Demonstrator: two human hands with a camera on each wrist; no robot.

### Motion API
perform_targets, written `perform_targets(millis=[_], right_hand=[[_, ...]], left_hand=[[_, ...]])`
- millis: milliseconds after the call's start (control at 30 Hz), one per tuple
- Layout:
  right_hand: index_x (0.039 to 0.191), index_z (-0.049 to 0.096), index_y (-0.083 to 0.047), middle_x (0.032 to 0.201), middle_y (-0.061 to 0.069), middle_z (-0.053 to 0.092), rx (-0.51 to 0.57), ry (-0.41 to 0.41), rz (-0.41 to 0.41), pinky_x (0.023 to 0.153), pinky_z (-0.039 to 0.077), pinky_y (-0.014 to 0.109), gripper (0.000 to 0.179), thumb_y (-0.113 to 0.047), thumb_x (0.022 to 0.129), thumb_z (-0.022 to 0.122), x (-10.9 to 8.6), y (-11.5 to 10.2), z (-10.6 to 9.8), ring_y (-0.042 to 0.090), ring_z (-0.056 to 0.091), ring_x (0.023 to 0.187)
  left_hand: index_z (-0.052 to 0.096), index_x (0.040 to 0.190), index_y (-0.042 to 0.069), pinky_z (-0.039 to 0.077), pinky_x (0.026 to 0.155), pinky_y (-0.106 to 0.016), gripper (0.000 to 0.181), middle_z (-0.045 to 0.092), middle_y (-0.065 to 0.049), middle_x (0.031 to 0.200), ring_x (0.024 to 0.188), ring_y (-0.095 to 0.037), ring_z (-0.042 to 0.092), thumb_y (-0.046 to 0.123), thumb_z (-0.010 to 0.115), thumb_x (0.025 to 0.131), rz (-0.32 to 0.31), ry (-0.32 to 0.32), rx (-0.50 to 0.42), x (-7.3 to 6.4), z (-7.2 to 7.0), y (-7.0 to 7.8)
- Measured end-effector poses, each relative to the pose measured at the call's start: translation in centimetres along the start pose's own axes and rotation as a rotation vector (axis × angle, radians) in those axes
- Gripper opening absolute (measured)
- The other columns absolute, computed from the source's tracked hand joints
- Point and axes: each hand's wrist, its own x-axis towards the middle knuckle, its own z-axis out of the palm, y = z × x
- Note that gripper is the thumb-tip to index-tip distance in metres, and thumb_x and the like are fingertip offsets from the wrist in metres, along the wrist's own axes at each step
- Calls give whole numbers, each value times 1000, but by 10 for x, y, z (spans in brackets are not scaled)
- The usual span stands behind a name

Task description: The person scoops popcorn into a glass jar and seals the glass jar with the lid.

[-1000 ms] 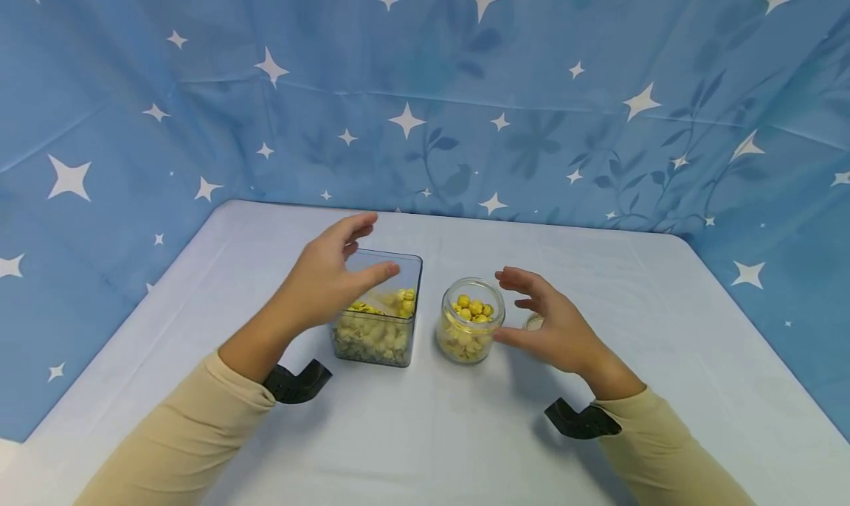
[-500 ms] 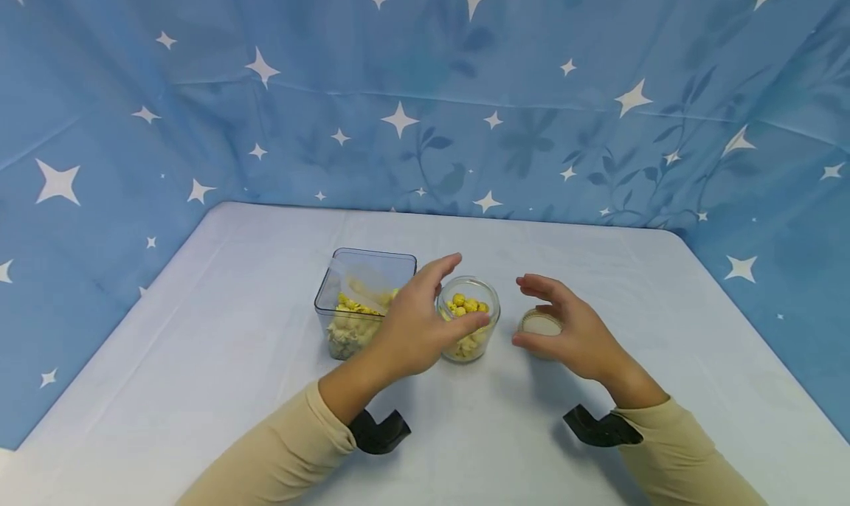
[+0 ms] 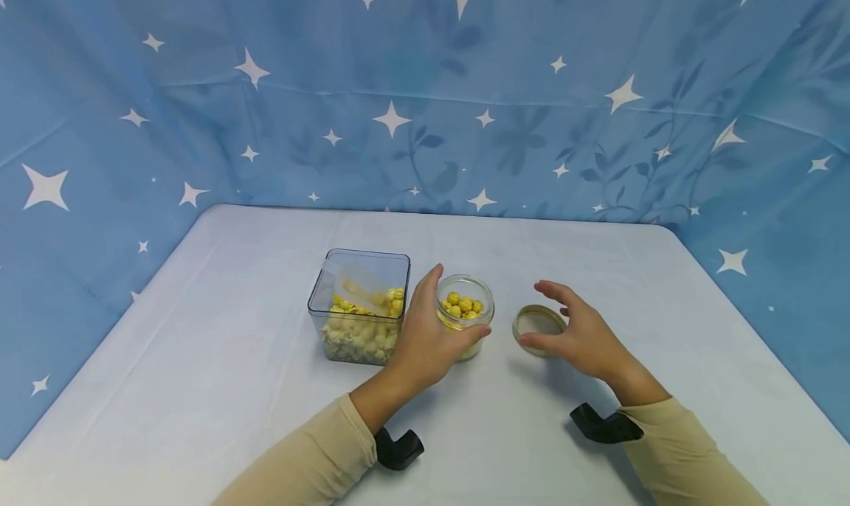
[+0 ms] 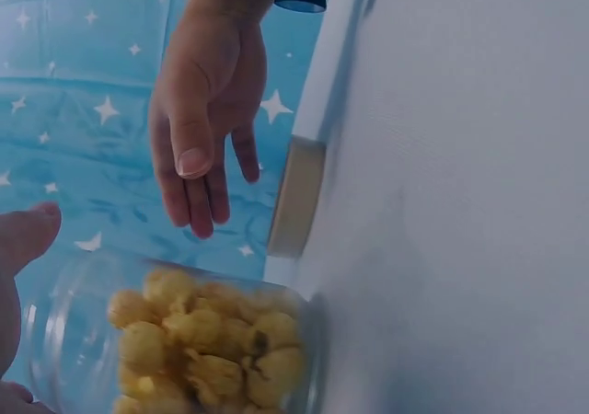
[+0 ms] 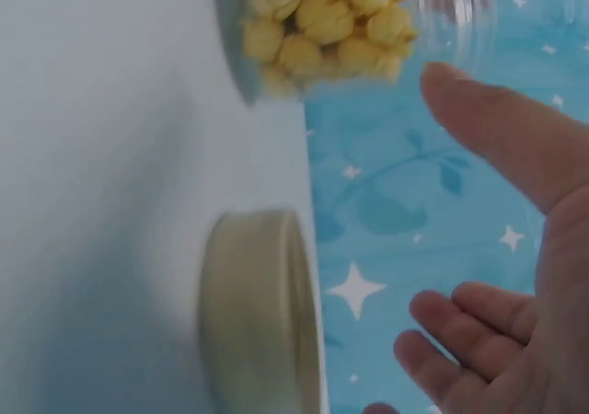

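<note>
A round glass jar part filled with yellow popcorn stands uncapped on the table. My left hand is at its left side, the thumb across the front of the rim in the head view. In the left wrist view the left thumb is apart from the glass, near the mouth. My right hand hovers over a round, pale lid lying to the right of the jar. Its thumb and fingers are spread, holding nothing.
A clear square container with more popcorn stands left of the jar, a pale translucent piece inside it. A white cloth covers the table. A blue star-patterned curtain hangs behind.
My left hand has moved right from over the square container to the jar. My right hand has moved right, from beside the jar to above the lid.
</note>
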Motion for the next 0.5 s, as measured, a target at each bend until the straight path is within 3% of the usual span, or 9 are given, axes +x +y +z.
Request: perform_targets(millis=[200, 500], right_hand=[[150, 31, 9, 152, 30, 35, -100, -35, 110, 107, 29, 65, 104, -39, 77, 87, -1, 10, 0, 47, 32, 139], [147, 30, 15, 147, 33, 40, -156, -84, 142, 108, 31, 62, 109, -41, 75, 89, 0, 19, 5, 48, 37, 135]], left_hand=[[27, 157, 6, 34, 110, -49, 102, 32, -13, 157, 139, -28, 38, 30, 88, 78, -17, -19, -12, 2, 2, -9], [33, 155, 8, 36, 109, -50, 100, 39, -11, 153, 137, -27, 41, 32, 89, 76, -21, -16, 27, 8, 1, -17]])
